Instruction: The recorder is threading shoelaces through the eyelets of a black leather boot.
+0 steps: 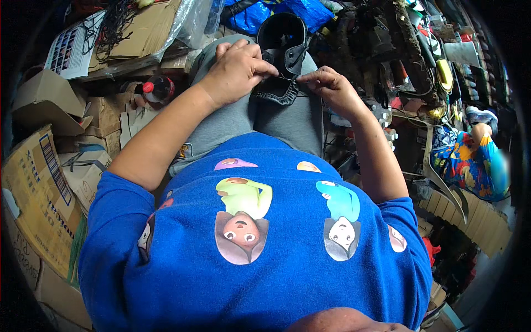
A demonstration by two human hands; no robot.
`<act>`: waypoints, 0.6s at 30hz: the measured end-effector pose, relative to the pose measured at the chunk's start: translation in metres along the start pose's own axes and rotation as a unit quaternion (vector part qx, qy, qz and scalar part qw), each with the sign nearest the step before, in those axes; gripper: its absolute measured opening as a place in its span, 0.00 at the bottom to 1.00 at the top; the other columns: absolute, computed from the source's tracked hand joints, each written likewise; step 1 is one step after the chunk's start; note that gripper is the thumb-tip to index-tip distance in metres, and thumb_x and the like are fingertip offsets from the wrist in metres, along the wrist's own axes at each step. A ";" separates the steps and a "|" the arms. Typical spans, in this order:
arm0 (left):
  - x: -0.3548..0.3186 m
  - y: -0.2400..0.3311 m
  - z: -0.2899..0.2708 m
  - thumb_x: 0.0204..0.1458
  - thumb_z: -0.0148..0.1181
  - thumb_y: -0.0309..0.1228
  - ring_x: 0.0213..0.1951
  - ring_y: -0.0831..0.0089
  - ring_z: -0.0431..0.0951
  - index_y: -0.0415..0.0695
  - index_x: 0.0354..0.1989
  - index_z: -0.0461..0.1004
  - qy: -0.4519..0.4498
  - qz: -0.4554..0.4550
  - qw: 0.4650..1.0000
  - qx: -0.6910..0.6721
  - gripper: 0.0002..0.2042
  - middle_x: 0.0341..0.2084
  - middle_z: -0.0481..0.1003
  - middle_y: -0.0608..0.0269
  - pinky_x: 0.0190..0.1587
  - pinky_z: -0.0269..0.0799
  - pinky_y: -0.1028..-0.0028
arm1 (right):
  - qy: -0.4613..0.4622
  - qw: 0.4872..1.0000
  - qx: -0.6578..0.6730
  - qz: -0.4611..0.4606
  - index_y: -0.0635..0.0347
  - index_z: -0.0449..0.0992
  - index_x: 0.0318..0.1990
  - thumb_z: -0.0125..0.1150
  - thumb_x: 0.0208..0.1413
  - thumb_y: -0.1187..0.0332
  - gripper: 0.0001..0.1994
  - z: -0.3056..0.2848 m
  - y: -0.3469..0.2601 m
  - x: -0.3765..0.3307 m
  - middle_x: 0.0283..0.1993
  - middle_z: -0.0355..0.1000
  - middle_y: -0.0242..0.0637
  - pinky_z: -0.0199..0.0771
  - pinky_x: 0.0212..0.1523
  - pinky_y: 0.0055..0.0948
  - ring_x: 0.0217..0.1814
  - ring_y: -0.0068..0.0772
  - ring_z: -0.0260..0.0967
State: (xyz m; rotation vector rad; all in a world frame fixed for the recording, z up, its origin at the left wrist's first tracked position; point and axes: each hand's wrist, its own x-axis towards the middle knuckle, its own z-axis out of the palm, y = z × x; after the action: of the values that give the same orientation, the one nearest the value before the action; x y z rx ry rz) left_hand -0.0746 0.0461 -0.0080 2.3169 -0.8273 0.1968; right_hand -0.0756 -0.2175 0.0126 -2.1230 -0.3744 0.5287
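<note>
Black shoe (283, 50) on lap, braced across grey-trousered knees – steadied for close work. Left hand (235, 69) pressing down on collar, fingers curled; right hand (331, 87) pinching thin needle or thread at edge – cardboard boxes (38, 182) at left

Left hand (235, 69) gripping black shoe (283, 41) on lap, right hand (332, 86) pinching thread

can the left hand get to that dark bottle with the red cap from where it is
Probably yes. The bottle lies among cardboard just beside the person's left knee, close to the left forearm, with nothing over its cap end. But the left hand is pressed on the black shoe on the lap, so it would have to let go first.
</note>
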 end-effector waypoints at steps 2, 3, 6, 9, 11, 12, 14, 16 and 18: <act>0.001 -0.001 0.002 0.41 0.61 0.28 0.39 0.70 0.68 0.56 0.34 0.80 -0.023 -0.019 0.999 0.015 0.11 0.27 0.68 0.70 0.46 0.54 0.67 | -0.028 0.999 0.002 -0.014 0.53 0.80 0.42 0.50 0.42 0.85 0.21 -0.003 -0.001 0.004 0.32 0.65 0.31 0.67 0.44 0.22 0.36 0.24 0.65; 0.002 -0.001 0.002 0.41 0.61 0.28 0.39 0.70 0.68 0.56 0.34 0.80 -0.024 -0.019 0.999 0.015 0.11 0.27 0.68 0.70 0.46 0.54 0.67 | -0.028 0.999 0.002 -0.015 0.53 0.80 0.42 0.50 0.42 0.85 0.21 -0.004 -0.001 0.006 0.32 0.65 0.31 0.67 0.44 0.22 0.36 0.24 0.65; 0.003 -0.002 0.003 0.40 0.61 0.27 0.40 0.70 0.67 0.56 0.34 0.80 -0.032 -0.025 0.999 0.022 0.11 0.28 0.67 0.69 0.46 0.54 0.66 | -0.025 1.000 -0.004 -0.008 0.54 0.80 0.41 0.51 0.44 0.84 0.19 -0.005 -0.003 0.007 0.32 0.65 0.31 0.67 0.43 0.22 0.36 0.24 0.65; 0.003 -0.004 0.005 0.40 0.61 0.27 0.40 0.70 0.67 0.55 0.34 0.80 -0.033 -0.024 0.999 0.020 0.12 0.28 0.67 0.69 0.46 0.53 0.67 | -0.030 1.000 0.004 0.005 0.54 0.80 0.40 0.52 0.46 0.83 0.17 -0.006 -0.005 0.008 0.32 0.66 0.31 0.67 0.42 0.22 0.37 0.23 0.66; 0.004 -0.003 0.005 0.40 0.61 0.27 0.40 0.70 0.67 0.56 0.34 0.80 -0.039 -0.029 0.998 0.027 0.11 0.27 0.67 0.69 0.46 0.53 0.67 | -0.031 0.999 -0.002 0.010 0.54 0.80 0.41 0.54 0.47 0.82 0.16 -0.006 -0.005 0.008 0.33 0.67 0.32 0.67 0.43 0.23 0.38 0.25 0.66; 0.004 -0.002 0.005 0.40 0.61 0.27 0.40 0.70 0.67 0.56 0.34 0.80 -0.039 -0.030 0.998 0.027 0.11 0.27 0.67 0.69 0.46 0.53 0.67 | -0.031 0.999 -0.001 0.010 0.54 0.80 0.41 0.54 0.47 0.82 0.16 -0.006 -0.004 0.008 0.33 0.67 0.32 0.67 0.43 0.23 0.38 0.25 0.66; 0.006 0.000 0.005 0.41 0.61 0.29 0.40 0.70 0.67 0.56 0.33 0.80 -0.065 -0.043 0.997 0.017 0.10 0.26 0.68 0.70 0.47 0.52 0.66 | -0.036 0.999 -0.014 -0.002 0.53 0.81 0.41 0.56 0.47 0.80 0.15 -0.006 0.000 0.009 0.34 0.68 0.32 0.67 0.45 0.23 0.40 0.26 0.67; 0.007 -0.001 0.007 0.41 0.61 0.29 0.40 0.70 0.67 0.55 0.33 0.80 -0.073 -0.041 0.996 0.011 0.09 0.26 0.68 0.70 0.47 0.51 0.66 | -0.039 0.999 -0.002 0.003 0.53 0.81 0.42 0.56 0.48 0.80 0.15 -0.005 0.002 0.009 0.34 0.68 0.30 0.67 0.45 0.22 0.40 0.23 0.66; 0.011 -0.003 0.008 0.41 0.60 0.30 0.41 0.71 0.67 0.55 0.32 0.80 -0.081 -0.038 0.996 0.006 0.08 0.26 0.68 0.70 0.48 0.51 0.65 | -0.041 0.999 0.010 0.007 0.52 0.81 0.42 0.57 0.48 0.81 0.15 -0.005 0.004 0.010 0.35 0.68 0.28 0.66 0.45 0.20 0.40 0.21 0.66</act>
State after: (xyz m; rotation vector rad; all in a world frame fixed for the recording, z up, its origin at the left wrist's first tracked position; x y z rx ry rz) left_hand -0.0642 0.0370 -0.0119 2.3942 -0.8171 -0.0193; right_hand -0.0641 -0.2193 0.0095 -2.0899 -0.3984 0.6274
